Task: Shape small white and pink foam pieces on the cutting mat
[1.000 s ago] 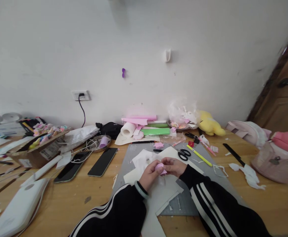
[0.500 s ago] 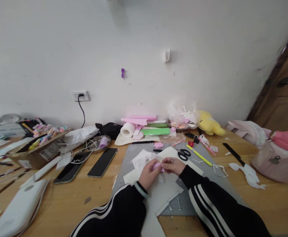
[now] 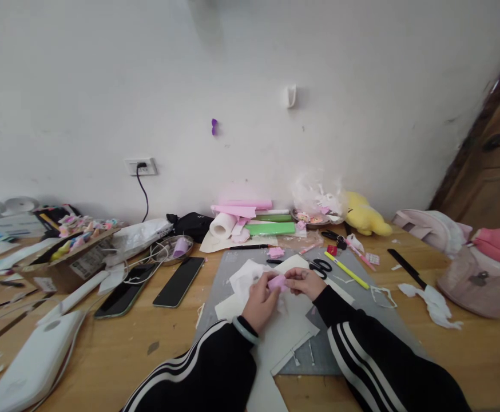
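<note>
A small piece of pink-purple paper [image 3: 277, 282] is held between my two hands above the grey cutting mat [image 3: 233, 264]. My left hand [image 3: 260, 302], with a pale bangle at its wrist, pinches the paper's left side. At its right edge, the fingertips of my right hand [image 3: 305, 283] are closed on it. White paper sheets [image 3: 290, 326] and a crumpled white tissue [image 3: 246, 277] lie beneath. Black-handled scissors [image 3: 321, 268] rest just beyond my right hand. Further back on the mat is a pink paper scrap [image 3: 276, 252].
A yellow marker [image 3: 346, 270] lies right of the scissors. Paper rolls [image 3: 271, 229], a plastic-bagged dish and a yellow plush toy [image 3: 366, 214] line the wall. Two phones [image 3: 179, 282] and a cardboard box [image 3: 76, 260] are at left; a pink bag [image 3: 481, 280] and a black knife [image 3: 404, 266] at right.
The pink-purple paper has been turned and shows more of its flat face. My fingers have shifted slightly apart along it.
</note>
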A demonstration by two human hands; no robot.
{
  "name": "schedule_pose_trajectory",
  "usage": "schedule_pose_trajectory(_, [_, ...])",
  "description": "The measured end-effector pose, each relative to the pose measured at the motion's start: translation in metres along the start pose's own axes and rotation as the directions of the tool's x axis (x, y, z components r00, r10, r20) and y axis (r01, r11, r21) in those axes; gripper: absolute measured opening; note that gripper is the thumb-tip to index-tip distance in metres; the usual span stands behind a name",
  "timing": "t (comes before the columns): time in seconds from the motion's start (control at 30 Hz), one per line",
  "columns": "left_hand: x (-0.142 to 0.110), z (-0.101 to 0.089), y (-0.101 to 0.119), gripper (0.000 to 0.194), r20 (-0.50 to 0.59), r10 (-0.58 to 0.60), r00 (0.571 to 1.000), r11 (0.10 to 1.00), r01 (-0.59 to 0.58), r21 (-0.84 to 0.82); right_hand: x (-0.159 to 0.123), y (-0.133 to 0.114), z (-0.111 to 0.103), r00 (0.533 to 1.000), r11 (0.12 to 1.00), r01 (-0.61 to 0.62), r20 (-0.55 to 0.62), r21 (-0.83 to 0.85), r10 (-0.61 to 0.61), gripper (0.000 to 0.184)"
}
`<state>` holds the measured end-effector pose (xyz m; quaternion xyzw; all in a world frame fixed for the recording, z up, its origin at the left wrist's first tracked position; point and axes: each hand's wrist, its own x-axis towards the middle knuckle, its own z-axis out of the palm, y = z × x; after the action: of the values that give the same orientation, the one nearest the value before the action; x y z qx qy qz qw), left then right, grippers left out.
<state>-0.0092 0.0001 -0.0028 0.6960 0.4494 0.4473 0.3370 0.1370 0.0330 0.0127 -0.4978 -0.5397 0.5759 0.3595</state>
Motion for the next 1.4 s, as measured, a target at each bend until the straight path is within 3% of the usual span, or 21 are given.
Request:
schedule_pose_trajectory(0.1, [0.001, -0.001, 0.000, 0.022, -0.069, 0.065, 0.995, 0.995, -0.059, 0.080, 0.002, 0.004, -0.006, 0.980, 0.978, 0.042, -0.181, -0.202, -0.080, 0.009])
schedule_pose_trajectory(0.2, [0.001, -0.002, -0.001, 0.017, -0.077, 0.077, 0.994, 0.988, -0.066, 0.139, 0.003, 0.009, -0.013, 0.927, 0.877, 0.002, -0.328, -0.480, -0.181, 0.009])
schedule_pose_trajectory(0.3, [0.001, -0.001, -0.001, 0.010, -0.029, 0.066, 0.997, 0.984, -0.060, 0.165, 0.002, 0.009, -0.017, 0.863, 0.764, 0.019, -0.375, -0.645, -0.338, 0.014])
schedule_pose_trajectory(0.4, [0.002, 0.000, -0.001, 0.009, -0.005, 0.061, 0.998, 0.988, -0.060, 0.141, -0.001, 0.005, -0.012, 0.778, 0.726, 0.205, -0.341, -0.657, -0.527, 0.012])
schedule_pose_trajectory(0.47, [0.003, 0.001, -0.003, 0.009, -0.013, 0.058, 0.998, 0.995, -0.057, 0.081, -0.003, 0.003, -0.005, 0.809, 0.756, 0.344, -0.233, -0.557, -0.540, 0.010])
schedule_pose_trajectory(0.53, [0.004, 0.001, -0.006, 0.009, -0.031, 0.040, 0.999, 0.999, -0.040, -0.013, -0.005, 0.004, 0.002, 0.864, 0.808, 0.403, -0.113, -0.431, -0.491, 0.015])
schedule_pose_trajectory(0.7, [0.004, 0.004, -0.011, 0.011, -0.031, -0.044, 0.999, 0.966, 0.035, -0.255, -0.005, 0.010, 0.011, 0.944, 0.921, 0.304, -0.054, -0.243, -0.325, 0.023])
schedule_pose_trajectory(0.87, [0.005, 0.005, -0.009, 0.017, -0.053, -0.089, 0.995, 0.907, 0.059, -0.418, -0.003, 0.011, 0.010, 0.948, 0.925, 0.298, -0.043, -0.234, -0.316, 0.022])
schedule_pose_trajectory(1.4, [0.006, 0.004, -0.005, 0.023, -0.007, -0.146, 0.989, 0.879, 0.127, -0.459, -0.004, 0.013, 0.011, 0.929, 0.903, 0.339, -0.058, -0.264, -0.366, 0.017])
